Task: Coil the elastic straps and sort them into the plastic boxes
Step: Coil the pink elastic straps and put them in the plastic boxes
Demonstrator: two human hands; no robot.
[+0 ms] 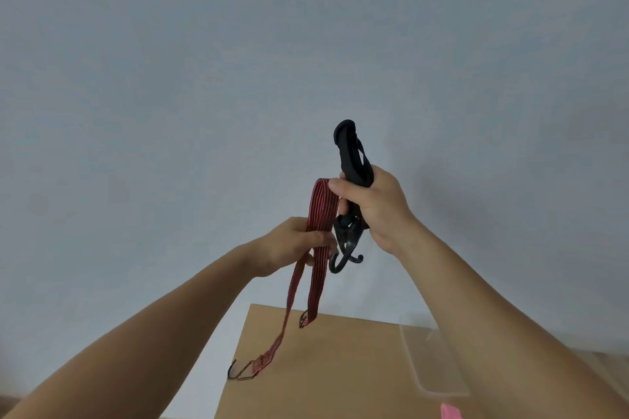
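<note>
Right hand (377, 204) fingers clamped round folded black strap (349, 150); left hand (289, 245) fingers pinch flat ribbed red strap (321, 204), wire hooks (246, 372) dangling.

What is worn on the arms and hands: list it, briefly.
Nothing is worn. The left hand and right hand have no gloves, and no ring shows. The left forearm and right forearm are uncovered right to the frame edge: no sleeve, watch, bracelet or marking is visible.
</note>
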